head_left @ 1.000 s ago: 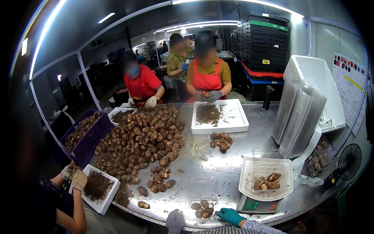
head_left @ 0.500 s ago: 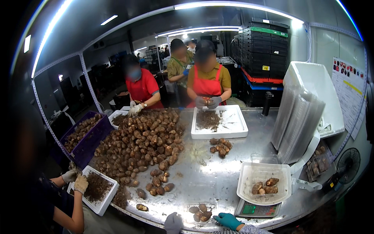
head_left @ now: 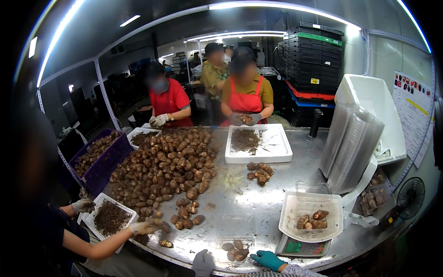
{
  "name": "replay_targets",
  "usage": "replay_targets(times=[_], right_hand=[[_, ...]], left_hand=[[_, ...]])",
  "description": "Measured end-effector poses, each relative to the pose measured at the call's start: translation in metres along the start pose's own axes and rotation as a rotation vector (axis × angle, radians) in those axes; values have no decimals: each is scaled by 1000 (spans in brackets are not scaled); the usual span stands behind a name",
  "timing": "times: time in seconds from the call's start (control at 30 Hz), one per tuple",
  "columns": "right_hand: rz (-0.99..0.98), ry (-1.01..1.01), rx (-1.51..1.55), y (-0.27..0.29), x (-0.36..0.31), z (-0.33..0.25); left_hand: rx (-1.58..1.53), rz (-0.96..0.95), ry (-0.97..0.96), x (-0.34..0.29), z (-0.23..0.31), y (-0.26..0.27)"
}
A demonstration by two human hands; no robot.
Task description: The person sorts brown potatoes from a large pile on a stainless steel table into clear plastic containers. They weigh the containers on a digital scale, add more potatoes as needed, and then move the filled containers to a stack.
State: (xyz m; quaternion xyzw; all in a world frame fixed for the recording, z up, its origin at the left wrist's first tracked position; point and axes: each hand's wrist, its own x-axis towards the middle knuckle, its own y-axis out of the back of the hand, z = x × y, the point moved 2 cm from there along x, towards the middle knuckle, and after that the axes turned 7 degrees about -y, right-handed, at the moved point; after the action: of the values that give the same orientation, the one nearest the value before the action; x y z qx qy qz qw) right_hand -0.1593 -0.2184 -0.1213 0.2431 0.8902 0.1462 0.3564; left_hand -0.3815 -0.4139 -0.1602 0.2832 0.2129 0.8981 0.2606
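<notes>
A clear plastic tray [head_left: 251, 239] with several brown taro corms [head_left: 236, 250] lies at the table's near edge. My left hand [head_left: 203, 263], in a grey glove, rests just left of it, with fingers extended and nothing visible in them. At its right side is my right hand [head_left: 268, 261] in a teal glove, fingers stretched toward the corms and close to the tray edge. To the right a digital scale [head_left: 304, 248] carries a white plastic basin [head_left: 288, 232], and in it a clear tray holds several corms [head_left: 313, 219].
A big taro heap [head_left: 166, 161] covers the table's left. Stacked clear trays [head_left: 353, 145] stand at right beside a white foam box [head_left: 376, 101]. Across the table, co-workers handle corms over white trays [head_left: 279, 154]. Near left, a co-worker's gloved hand [head_left: 145, 226] reaches over the table.
The near-left co-worker's gloved hand has moved from the white soil tray to the heap's near edge. My hands stay nearly in place beside the tray of corms.
</notes>
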Motion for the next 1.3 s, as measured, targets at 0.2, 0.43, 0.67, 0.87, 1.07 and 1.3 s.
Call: replay_targets(times=[0.2,0.43,0.67,0.87,1.07,1.3], right_hand=[[-24,43,-13,5,-4,-1],[-31,45,-64,6,-5,-5],[-37,64,-82,7,-5,-8],[9,37,-123,10,-1,-7],[42,57,-6,-5,-6,-8],[89,82,-11,-3,-14,-6]], left_hand=[[-42,-10,51,2,12,4],[-6,-49,75,7,26,12],[-5,-64,119,5,0,4],[126,-70,74,23,33,10],[-142,-20,296,13,17,16],[50,-3,-180,97,86,18]])
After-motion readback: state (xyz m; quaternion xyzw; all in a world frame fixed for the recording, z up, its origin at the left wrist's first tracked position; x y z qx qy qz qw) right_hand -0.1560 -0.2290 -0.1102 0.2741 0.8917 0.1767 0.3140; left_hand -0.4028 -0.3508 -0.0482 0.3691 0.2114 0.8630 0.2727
